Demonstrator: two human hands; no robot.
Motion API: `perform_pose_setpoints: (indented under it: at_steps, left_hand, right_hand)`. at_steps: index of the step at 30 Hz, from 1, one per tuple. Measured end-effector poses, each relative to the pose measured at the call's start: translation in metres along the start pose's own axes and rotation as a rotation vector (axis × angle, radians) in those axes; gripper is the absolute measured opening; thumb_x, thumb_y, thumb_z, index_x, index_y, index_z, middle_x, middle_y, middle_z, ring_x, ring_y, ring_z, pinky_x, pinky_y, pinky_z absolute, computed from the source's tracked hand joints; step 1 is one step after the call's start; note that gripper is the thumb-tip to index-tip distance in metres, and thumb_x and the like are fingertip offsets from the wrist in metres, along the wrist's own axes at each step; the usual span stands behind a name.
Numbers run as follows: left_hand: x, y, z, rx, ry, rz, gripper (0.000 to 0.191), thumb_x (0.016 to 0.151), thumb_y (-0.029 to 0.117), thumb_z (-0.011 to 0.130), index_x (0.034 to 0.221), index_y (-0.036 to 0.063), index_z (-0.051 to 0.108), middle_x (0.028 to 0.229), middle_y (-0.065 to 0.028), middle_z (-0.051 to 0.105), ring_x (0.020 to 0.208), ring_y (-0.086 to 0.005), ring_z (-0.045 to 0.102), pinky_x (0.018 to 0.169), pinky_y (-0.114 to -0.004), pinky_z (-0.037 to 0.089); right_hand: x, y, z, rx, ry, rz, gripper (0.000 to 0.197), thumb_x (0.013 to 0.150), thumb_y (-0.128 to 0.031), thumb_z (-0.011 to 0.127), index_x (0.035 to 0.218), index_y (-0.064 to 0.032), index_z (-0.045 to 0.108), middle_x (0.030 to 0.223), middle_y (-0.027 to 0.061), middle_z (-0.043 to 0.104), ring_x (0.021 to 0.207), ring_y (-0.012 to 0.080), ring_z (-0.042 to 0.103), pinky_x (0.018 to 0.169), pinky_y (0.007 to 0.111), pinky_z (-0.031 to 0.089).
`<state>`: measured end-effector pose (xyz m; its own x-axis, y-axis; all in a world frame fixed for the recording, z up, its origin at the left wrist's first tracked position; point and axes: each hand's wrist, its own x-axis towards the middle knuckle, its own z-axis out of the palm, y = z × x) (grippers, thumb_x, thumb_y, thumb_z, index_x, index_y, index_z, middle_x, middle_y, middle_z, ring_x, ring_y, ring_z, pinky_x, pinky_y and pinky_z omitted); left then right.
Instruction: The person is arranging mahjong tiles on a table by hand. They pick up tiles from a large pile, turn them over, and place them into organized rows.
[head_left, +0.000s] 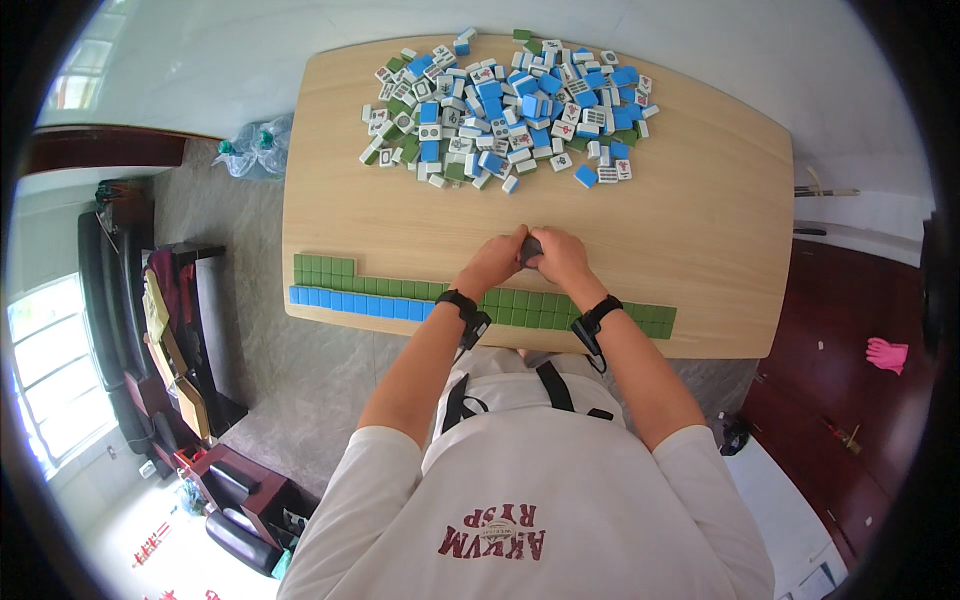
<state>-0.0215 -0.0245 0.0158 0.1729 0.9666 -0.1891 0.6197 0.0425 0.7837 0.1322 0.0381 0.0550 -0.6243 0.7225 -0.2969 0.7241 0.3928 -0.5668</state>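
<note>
Over the middle of the wooden table, my left hand (496, 259) and my right hand (561, 253) meet around a small dark grey item (531, 249), perhaps a cloth. Fingers cover most of it. Just nearer to me than the hands, rows of green-backed mahjong tiles (525, 307) lie side by side, backs up. A single row of blue-backed mahjong tiles (360, 303) runs along the near left edge, against the green ones. My forearms pass over parts of these rows. Toward the far edge is a loose heap of mixed mahjong tiles (517, 112), some showing faces, some blue or green backs.
The pale wooden table (675, 240) has rounded corners and stands against a light wall. Clear plastic bags (259, 150) rest on the floor at left. A pink glove (887, 355) lies on a dark red surface at right. Black straps circle both wrists, with cables hanging.
</note>
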Motion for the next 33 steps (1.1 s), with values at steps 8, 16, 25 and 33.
perform_pose_setpoints:
  at_steps: [8,16,25,33]
  left_hand:
    - [0.004,0.001,-0.004,-0.020,-0.072,-0.062,0.039,0.073,0.008,0.070,0.101,0.0055,0.042,0.078,-0.0176,0.064,0.077,-0.0395,0.062,0.064,-0.046,0.049]
    - [0.005,0.007,-0.007,-0.037,-0.088,-0.052,0.038,0.074,0.008,0.071,0.099,0.0058,0.043,0.076,-0.0158,0.064,0.075,-0.0373,0.063,0.064,-0.045,0.050]
    - [0.011,-0.005,0.005,0.087,0.039,-0.056,0.043,0.076,0.012,0.069,0.107,0.0046,0.040,0.082,-0.0218,0.065,0.080,-0.0423,0.062,0.066,-0.050,0.049]
    - [0.013,0.008,-0.006,0.211,-0.037,-0.151,0.049,0.076,0.014,0.068,0.116,0.0036,0.040,0.081,-0.0211,0.065,0.078,-0.0415,0.063,0.067,-0.050,0.049]
  right_hand:
    - [0.004,0.004,0.004,0.084,0.062,0.188,0.022,0.074,-0.013,0.071,0.094,-0.0093,0.061,0.091,0.0116,0.066,0.090,0.0357,0.062,0.072,0.046,0.049]
    - [0.000,0.024,0.001,0.201,-0.046,0.033,0.033,0.071,-0.015,0.076,0.096,-0.0069,0.058,0.096,0.0145,0.065,0.092,0.0362,0.061,0.075,0.046,0.048]
    - [0.011,0.002,0.010,0.143,0.096,0.035,0.020,0.075,-0.011,0.067,0.093,-0.0082,0.059,0.090,0.0132,0.065,0.089,0.0367,0.061,0.074,0.047,0.048]
    - [0.013,0.012,0.000,-0.129,0.325,-0.037,0.013,0.075,-0.009,0.063,0.088,-0.0084,0.059,0.084,0.0102,0.061,0.085,0.0330,0.060,0.070,0.046,0.046]
